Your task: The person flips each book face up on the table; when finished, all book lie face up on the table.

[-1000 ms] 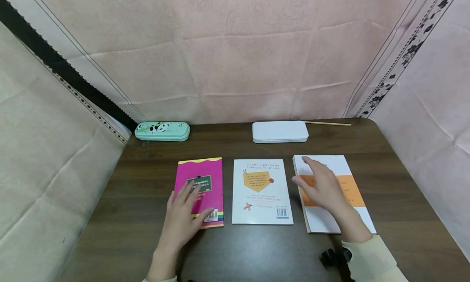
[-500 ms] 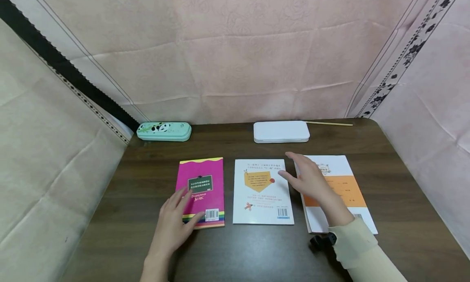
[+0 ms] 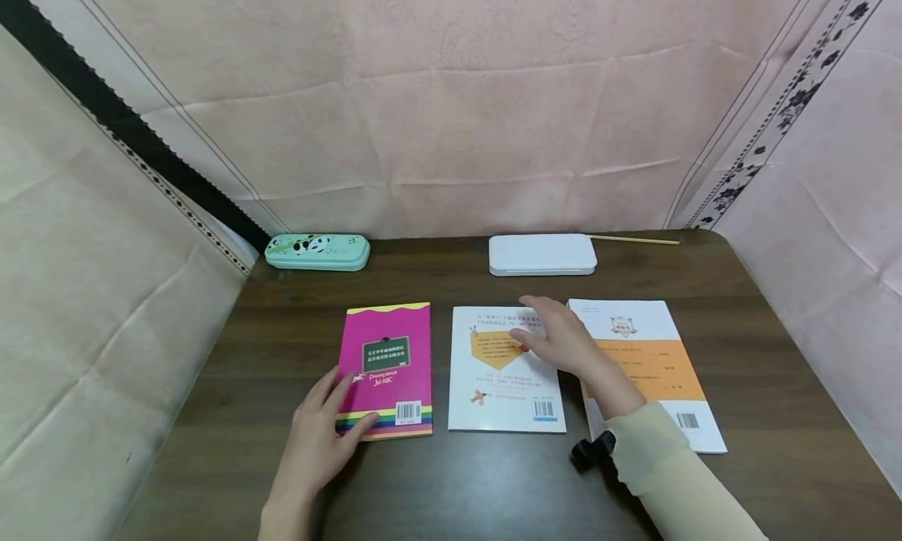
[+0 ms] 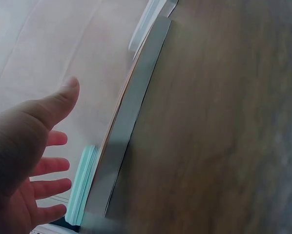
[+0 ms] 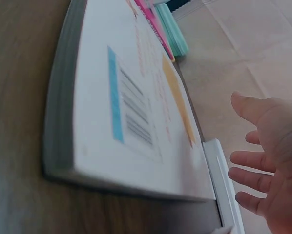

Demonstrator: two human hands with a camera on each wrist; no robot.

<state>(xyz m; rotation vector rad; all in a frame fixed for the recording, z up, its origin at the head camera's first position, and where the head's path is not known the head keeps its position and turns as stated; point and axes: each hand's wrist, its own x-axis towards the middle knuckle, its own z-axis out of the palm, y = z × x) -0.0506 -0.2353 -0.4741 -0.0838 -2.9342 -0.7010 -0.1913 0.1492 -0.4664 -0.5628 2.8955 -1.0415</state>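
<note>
Three books lie side by side on the dark wooden table [image 3: 493, 486]: a pink book [image 3: 391, 353], a white book with a yellow pennant [image 3: 493, 392] and a white book with an orange band [image 3: 655, 369]. My left hand [image 3: 338, 404] is open, its straight fingers over the pink book's near left corner. My right hand [image 3: 539, 326] is open above the upper right part of the middle book. The right wrist view shows that book [image 5: 136, 112] close up and my spread right hand [image 5: 268, 161] above it. In the left wrist view, my left hand [image 4: 33, 161] holds nothing.
A mint green panda pencil case [image 3: 317, 252] and a white flat case [image 3: 543, 254] lie along the table's far edge, with a thin wooden stick [image 3: 634, 239] behind the white case. Pink cloth walls close in the table at the back and on both sides.
My right hand has moved left from the orange-banded book to above the middle book. My left hand has slid back toward me, from the pink book's middle to its near left corner.
</note>
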